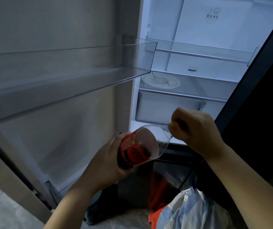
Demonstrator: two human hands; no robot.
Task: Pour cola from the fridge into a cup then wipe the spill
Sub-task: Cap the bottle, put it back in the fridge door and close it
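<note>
I stand at the open fridge (190,66), its lit inside showing white shelves. A cola bottle (142,144) with a red label is held tilted in front of me, neck pointing up and right, dark cola filling its lower part. My left hand (106,161) grips the bottle's body from below. My right hand (193,128) is curled round the neck and hides the cap. No cup is in view.
The fridge door stands open at the left, with a clear door bin (69,70) at chest height. A dark panel (256,96) runs down the right. Below are the floor (5,210), an orange item (159,192) and a pale bag (193,210).
</note>
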